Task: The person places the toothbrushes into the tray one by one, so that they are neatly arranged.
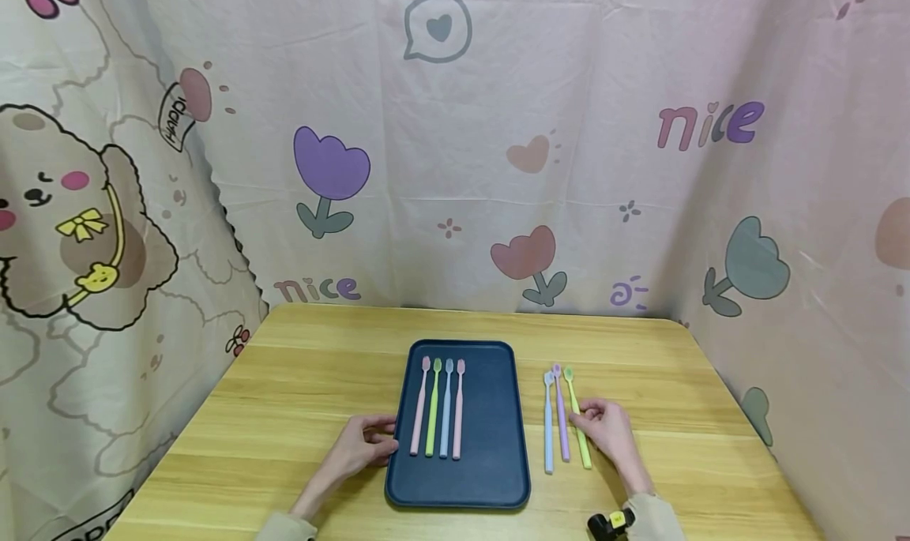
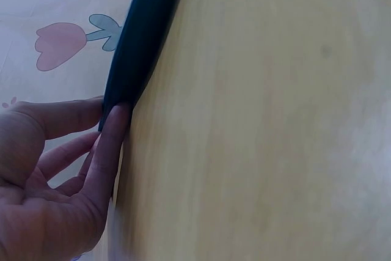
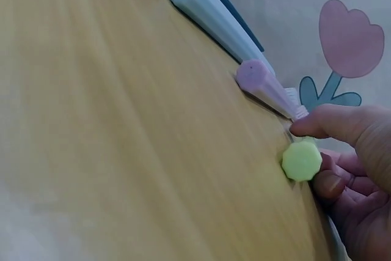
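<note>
My left hand (image 1: 362,446) holds the left edge of a dark blue tray (image 1: 490,478), its thumb and a finger on either side of the rim (image 2: 137,47) in the left wrist view. In the tray lie a pink toothbrush (image 1: 419,415), a green one (image 1: 433,415), a blue one (image 1: 445,415) and another pink one (image 1: 458,418), side by side. Right of the tray, my right hand (image 1: 610,430) pinches a yellow-green toothbrush (image 1: 579,430) by its handle. Its rounded end (image 3: 301,161) shows between the fingers in the right wrist view.
A purple toothbrush (image 1: 561,418) and a light blue toothbrush (image 1: 548,430) lie on the wooden table (image 1: 306,367) between the tray and my right hand. Printed curtains (image 1: 441,130) hang behind the table and at both sides.
</note>
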Demonstrator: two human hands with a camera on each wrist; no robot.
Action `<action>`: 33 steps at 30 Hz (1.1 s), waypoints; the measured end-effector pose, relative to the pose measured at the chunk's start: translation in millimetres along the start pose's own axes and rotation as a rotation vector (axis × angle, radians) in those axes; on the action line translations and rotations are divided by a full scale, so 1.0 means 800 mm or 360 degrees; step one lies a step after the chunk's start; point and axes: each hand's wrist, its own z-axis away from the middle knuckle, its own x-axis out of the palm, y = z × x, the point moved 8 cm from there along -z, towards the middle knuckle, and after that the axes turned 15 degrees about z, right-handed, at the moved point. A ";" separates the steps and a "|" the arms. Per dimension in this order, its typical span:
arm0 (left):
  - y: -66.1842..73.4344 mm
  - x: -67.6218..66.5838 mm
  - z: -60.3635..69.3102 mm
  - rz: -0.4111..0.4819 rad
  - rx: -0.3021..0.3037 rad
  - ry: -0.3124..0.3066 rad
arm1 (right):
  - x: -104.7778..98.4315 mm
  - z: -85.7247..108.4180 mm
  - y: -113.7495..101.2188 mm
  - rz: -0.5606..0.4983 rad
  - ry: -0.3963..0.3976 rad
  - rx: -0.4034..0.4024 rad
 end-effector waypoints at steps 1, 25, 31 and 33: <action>0.000 0.000 0.000 -0.0002 0.0000 -0.0003 | 0.000 0.000 0.000 0.0013 0.0011 -0.0001; 0.001 0.000 0.000 0.0000 0.0008 0.0003 | 0.002 0.001 0.010 -0.0257 -0.0063 0.0058; -0.002 -0.001 -0.001 -0.0006 0.0000 0.0007 | 0.003 0.004 0.007 -0.0408 -0.0163 0.0080; -0.002 -0.001 -0.001 -0.0002 -0.0003 0.0005 | 0.002 0.006 0.005 -0.0474 -0.0188 0.0077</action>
